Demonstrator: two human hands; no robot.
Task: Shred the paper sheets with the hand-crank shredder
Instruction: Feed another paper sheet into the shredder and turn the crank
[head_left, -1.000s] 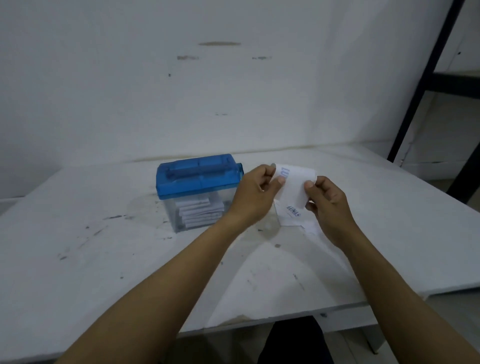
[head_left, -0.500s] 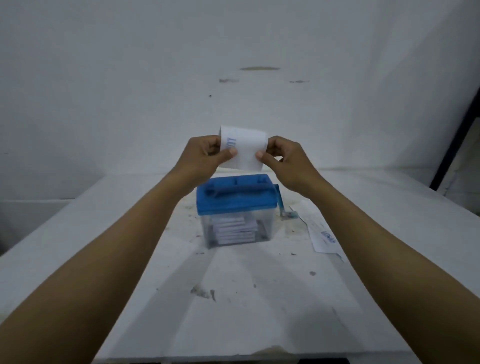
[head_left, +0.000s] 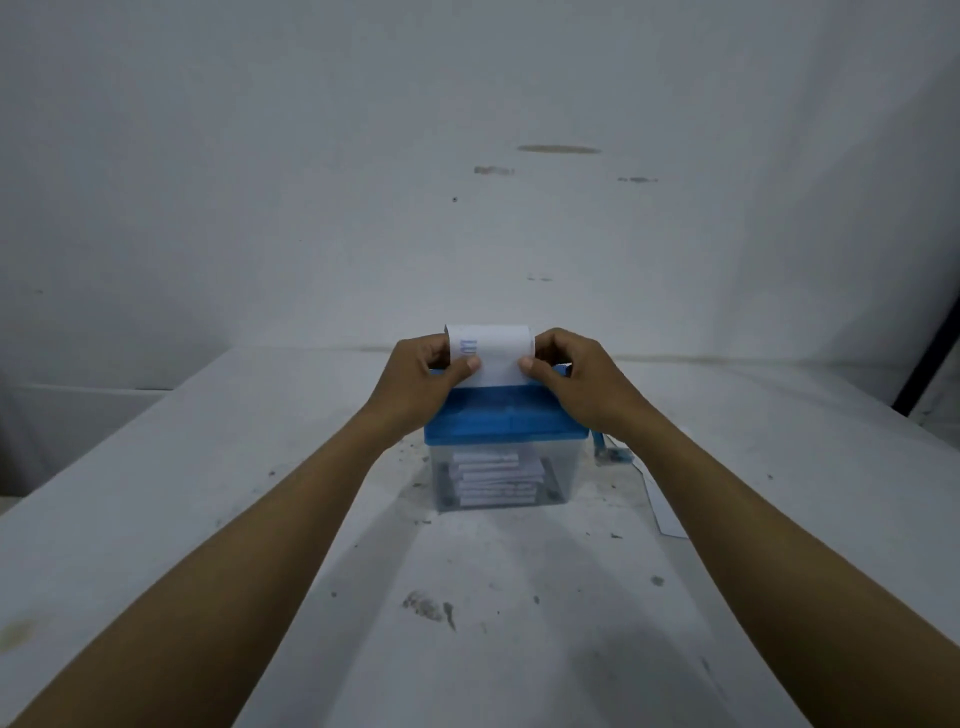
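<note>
The hand-crank shredder (head_left: 501, 423) has a blue lid on a clear bin, and white paper strips (head_left: 496, 478) lie stacked inside. A white paper sheet (head_left: 493, 356) with blue print stands upright on the lid, its lower edge at the top of the shredder. My left hand (head_left: 426, 376) pinches its left edge and my right hand (head_left: 574, 376) pinches its right edge. The blue crank (head_left: 610, 452) sticks out low on the shredder's right side, partly hidden by my right forearm.
The shredder sits on a white, scuffed table (head_left: 260, 467) against a white wall. Another paper sheet (head_left: 657, 501) lies flat to the right of the shredder, partly under my right arm. A black frame leg (head_left: 930, 353) stands at the far right.
Both hands lifted the sheet from the table's right side, carried it over the shredder, and have lowered it onto the lid. The camera view has centred on the shredder.
</note>
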